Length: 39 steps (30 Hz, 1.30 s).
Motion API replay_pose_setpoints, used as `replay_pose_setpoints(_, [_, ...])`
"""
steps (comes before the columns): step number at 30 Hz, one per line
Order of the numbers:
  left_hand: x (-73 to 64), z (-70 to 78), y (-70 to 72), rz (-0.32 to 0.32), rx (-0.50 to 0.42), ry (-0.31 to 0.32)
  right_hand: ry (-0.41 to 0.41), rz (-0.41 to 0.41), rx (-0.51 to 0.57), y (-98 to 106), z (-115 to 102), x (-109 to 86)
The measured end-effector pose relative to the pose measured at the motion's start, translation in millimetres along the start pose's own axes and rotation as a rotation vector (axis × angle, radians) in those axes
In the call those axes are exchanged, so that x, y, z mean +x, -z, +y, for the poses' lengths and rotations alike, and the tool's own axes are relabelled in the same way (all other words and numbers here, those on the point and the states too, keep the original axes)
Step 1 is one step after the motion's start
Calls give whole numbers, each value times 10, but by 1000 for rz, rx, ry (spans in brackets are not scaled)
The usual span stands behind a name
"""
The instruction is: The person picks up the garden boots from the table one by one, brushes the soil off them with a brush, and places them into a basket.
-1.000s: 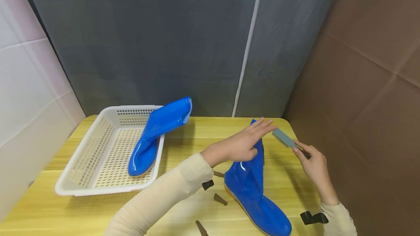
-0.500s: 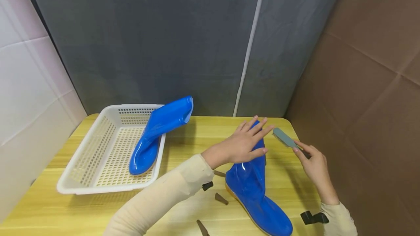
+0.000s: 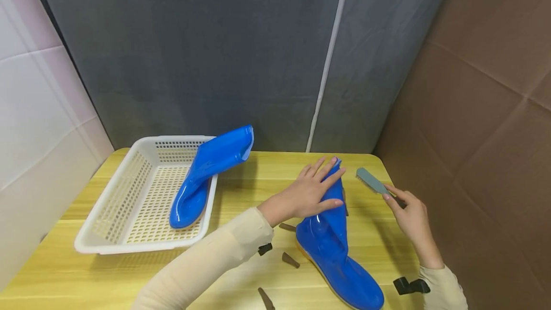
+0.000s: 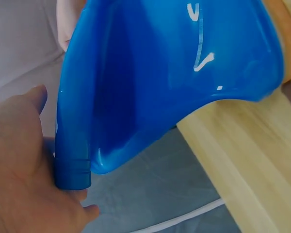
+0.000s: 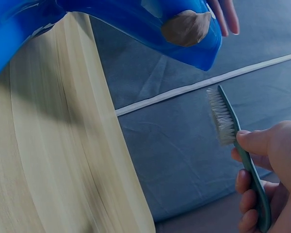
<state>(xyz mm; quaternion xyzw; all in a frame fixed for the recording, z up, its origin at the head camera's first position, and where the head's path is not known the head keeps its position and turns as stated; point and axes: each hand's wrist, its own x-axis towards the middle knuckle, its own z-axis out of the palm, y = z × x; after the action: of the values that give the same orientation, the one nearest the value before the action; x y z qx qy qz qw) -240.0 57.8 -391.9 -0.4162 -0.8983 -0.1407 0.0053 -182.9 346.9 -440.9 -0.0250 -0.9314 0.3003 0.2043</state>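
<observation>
A blue rubber boot stands on the table, its toe toward the front right. My left hand lies against the upper shaft with fingers straight and spread; in the left wrist view it is right beside the boot's top rim. My right hand grips the handle of a grey-green brush, thumb along it. In the right wrist view the brush's pale bristles face the boot, a gap apart from it. A brown patch shows on the shaft near its top.
At the left stands a white perforated basket, with a second blue boot leaning over its right rim. Several brown pieces lie on the wooden table left of the near boot. A brown cloth wall rises at the right.
My left hand has shifted left from across the boot's top, its fingers spreading, and now lies against the shaft. The brush and right hand have stayed almost still.
</observation>
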Motion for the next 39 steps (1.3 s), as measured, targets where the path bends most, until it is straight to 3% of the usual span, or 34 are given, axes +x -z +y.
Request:
replay_pose_setpoints(13, [-105,-186,-287,2,-78,91,-9,-24,9,-19,-15,-20])
replay_pose_setpoints(27, [-260,-303,-586,-24,-378,228,40,-152,10,-135,-163,-145])
replay_pose_setpoints(31, [-289,-300,-660,7,-438,255,68,-179,23,-162,-207,-170])
replay_pose_setpoints(39, [-293,-276,-686,128,-450,281,72,-215,77,-181,-252,-185])
